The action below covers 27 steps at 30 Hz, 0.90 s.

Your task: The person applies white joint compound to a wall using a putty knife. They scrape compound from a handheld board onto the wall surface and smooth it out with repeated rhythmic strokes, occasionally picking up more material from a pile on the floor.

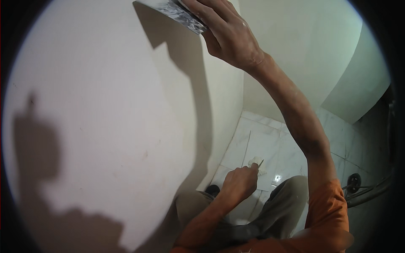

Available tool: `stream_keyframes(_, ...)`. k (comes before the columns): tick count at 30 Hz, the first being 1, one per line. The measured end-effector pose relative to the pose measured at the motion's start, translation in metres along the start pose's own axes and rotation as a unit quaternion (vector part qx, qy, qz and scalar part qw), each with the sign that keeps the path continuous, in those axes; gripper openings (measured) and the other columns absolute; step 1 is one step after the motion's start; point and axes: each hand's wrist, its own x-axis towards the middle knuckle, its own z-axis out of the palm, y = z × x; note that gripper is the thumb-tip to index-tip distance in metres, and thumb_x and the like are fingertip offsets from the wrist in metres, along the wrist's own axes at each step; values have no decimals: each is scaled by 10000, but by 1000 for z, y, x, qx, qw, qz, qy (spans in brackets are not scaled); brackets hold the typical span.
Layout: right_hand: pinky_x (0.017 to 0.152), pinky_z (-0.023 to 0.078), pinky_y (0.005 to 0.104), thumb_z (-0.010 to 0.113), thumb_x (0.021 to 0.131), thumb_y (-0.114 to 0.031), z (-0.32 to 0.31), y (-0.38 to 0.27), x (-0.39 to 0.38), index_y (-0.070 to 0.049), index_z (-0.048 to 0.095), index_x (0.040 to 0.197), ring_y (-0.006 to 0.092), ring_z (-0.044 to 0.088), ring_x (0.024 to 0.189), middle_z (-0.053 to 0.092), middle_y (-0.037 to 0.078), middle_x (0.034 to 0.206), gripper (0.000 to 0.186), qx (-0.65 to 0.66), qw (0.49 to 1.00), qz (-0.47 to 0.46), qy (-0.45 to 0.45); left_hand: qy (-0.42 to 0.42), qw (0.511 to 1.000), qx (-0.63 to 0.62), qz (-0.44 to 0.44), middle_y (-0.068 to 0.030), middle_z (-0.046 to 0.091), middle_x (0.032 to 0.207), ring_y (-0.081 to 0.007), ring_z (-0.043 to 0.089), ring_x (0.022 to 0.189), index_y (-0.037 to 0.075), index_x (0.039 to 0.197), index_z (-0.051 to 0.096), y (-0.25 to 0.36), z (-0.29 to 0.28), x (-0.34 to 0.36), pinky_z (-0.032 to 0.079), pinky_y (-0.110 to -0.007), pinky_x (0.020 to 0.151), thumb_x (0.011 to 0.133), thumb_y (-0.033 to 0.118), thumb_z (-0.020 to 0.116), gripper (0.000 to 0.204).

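My right hand (pixel 232 42) is raised at the upper middle, fingers closed on a flat metal trowel (pixel 175 14) smeared with grey-white material. The blade is at the left wall (pixel 97 101), casting a long shadow down it with my arm; whether it touches is hard to tell. My left hand (pixel 240 181) is low in front of my knees, closed on a thin tool (pixel 260 163) seen edge-on, with a pale lump of paste (pixel 257 159) beside it; its full shape is unclear against the tiles.
The pale wall corner meets a white marble-look tiled floor (pixel 230 149). A curved wall (pixel 350 84) stands at the right. Dark tubing and a round black fitting (pixel 354 181) lie at the lower right, behind my arm. My bent knees (pixel 287 198) are at the bottom.
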Motion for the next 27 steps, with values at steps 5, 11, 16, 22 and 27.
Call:
stream_keyframes(5, 1067, 449, 486, 626, 902, -57, -2, -25, -13, 2, 425, 1423, 366, 499, 1286, 494, 229, 1402, 562, -8, 997, 49, -58, 16, 1000, -5, 20, -227, 678, 777, -432, 672, 778, 1, 1013, 557, -2, -2, -8, 519, -529, 702, 937, 110, 461, 164)
stream_keyframes(11, 1027, 436, 478, 666, 807, -3, 7, -75, -70, -17, 553, 1329, 333, 530, 1249, 553, 167, 1350, 534, -16, 995, 76, -54, 19, 998, 43, 43, -217, 688, 764, -363, 711, 773, -46, 1027, 584, -1, -4, -19, 572, -454, 665, 883, 50, 505, 190)
stream_keyframes(16, 1030, 440, 504, 656, 782, -9, 10, -115, -143, 6, 594, 1271, 351, 539, 1244, 545, 190, 1360, 493, 4, 990, 106, -93, 49, 997, 29, 59, -212, 658, 669, -382, 697, 690, -15, 998, 560, -5, 7, -17, 564, -469, 618, 917, 99, 466, 168)
stream_keyframes(22, 1036, 441, 517, 638, 771, -27, 23, -156, -210, 19, 616, 1219, 364, 536, 1236, 552, 205, 1329, 450, 47, 982, 115, -140, 66, 994, 41, 83, -206, 652, 648, -372, 690, 647, -9, 969, 560, -13, 17, -17, 557, -467, 579, 925, 100, 459, 155)
stream_keyframes(27, 1049, 427, 542, 611, 813, -74, 22, -188, -263, 35, 606, 1218, 371, 513, 1251, 527, 212, 1342, 418, 90, 970, 110, -198, 45, 995, 44, 80, -199, 647, 637, -370, 687, 642, -6, 948, 560, -15, 19, -11, 553, -462, 571, 934, 118, 469, 154)
